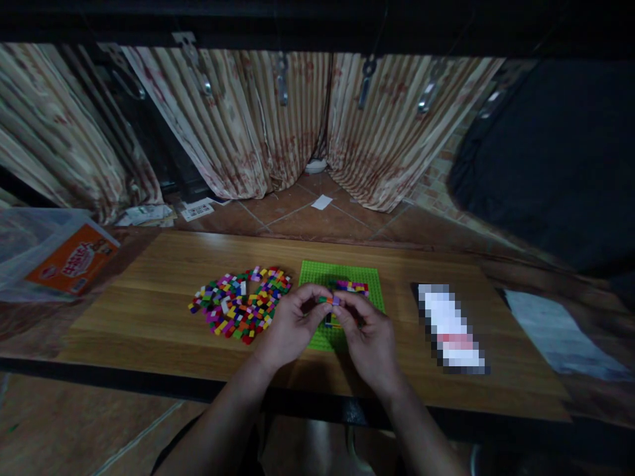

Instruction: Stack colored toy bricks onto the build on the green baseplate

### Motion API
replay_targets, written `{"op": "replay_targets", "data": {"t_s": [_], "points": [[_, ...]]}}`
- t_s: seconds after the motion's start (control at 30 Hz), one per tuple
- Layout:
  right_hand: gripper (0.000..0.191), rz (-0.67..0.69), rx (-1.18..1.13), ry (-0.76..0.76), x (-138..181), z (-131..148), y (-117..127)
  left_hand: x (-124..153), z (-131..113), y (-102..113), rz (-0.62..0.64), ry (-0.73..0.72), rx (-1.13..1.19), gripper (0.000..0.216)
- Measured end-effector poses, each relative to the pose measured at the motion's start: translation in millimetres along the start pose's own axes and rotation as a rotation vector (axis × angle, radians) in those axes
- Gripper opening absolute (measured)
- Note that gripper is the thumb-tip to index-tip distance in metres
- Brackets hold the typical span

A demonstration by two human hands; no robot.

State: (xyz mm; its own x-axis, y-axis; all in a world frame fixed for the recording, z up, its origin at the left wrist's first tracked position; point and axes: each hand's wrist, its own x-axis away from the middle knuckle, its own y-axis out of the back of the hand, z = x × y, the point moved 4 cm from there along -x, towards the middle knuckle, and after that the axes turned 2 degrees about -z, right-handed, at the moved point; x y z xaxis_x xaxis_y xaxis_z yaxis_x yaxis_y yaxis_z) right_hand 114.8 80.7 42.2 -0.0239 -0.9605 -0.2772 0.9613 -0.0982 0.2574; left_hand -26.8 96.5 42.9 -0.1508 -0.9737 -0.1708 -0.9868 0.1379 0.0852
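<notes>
Both hands meet over a green baseplate (pixel 367 277) on a wooden table (pixel 149 311). My left hand (pixel 292 324) and my right hand (pixel 367 337) pinch the two ends of a short row of small coloured bricks (pixel 329 300) held just above the plate. A built strip of purple, yellow and red bricks (pixel 351 286) stands on the plate behind my fingers. A few dark bricks on the plate show under my hands. A heap of loose coloured bricks (pixel 241 304) lies left of the plate, close to my left hand.
A blurred-out white object (pixel 451 327) on a dark mat lies to the right of the plate. An orange box in a clear bag (pixel 69 258) sits at the far left. Paper (pixel 560 334) lies at the right edge. Curtains (pixel 238 125) hang beyond the table.
</notes>
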Motion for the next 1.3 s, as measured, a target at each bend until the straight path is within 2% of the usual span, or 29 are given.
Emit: {"op": "replay_targets", "data": {"t_s": [0.2, 0.3, 0.4, 0.57, 0.77, 0.97, 1.3], "points": [[0.019, -0.084, -0.124, -0.054, 0.4, -6.8, -0.5, -3.5, 3.5, -5.1, -0.073, 0.056, 0.089, 0.015], [0.020, -0.141, -0.239, -0.138, -1.2, -5.9, 2.1, -7.0, 4.8, -3.2, -0.110, 0.096, 0.186, 0.017], [0.019, -0.217, -0.444, -0.253, -5.7, -6.9, 10.6, -9.9, 8.1, 3.8, -0.186, 0.144, 0.273, 0.019], [0.012, -0.307, -0.805, -0.356, -18.3, -13.8, 37.9, -12.5, 15.4, 16.3, -0.286, 0.227, 0.447, 0.025], [0.018, -0.440, -0.767, -0.394, -22.8, -21.7, 61.9, -15.8, 20.7, 23.0, -0.350, 0.291, 0.450, 0.028], [0.027, -0.499, -0.732, -0.374, -23.7, -25.5, 61.3, -18.0, 25.2, 20.9, -0.365, 0.310, 0.442, 0.028], [0.034, -0.501, -0.779, -0.489, -26.6, -35.1, 61.8, -20.4, 29.4, 19.7, -0.368, 0.318, 0.398, 0.027]]}}
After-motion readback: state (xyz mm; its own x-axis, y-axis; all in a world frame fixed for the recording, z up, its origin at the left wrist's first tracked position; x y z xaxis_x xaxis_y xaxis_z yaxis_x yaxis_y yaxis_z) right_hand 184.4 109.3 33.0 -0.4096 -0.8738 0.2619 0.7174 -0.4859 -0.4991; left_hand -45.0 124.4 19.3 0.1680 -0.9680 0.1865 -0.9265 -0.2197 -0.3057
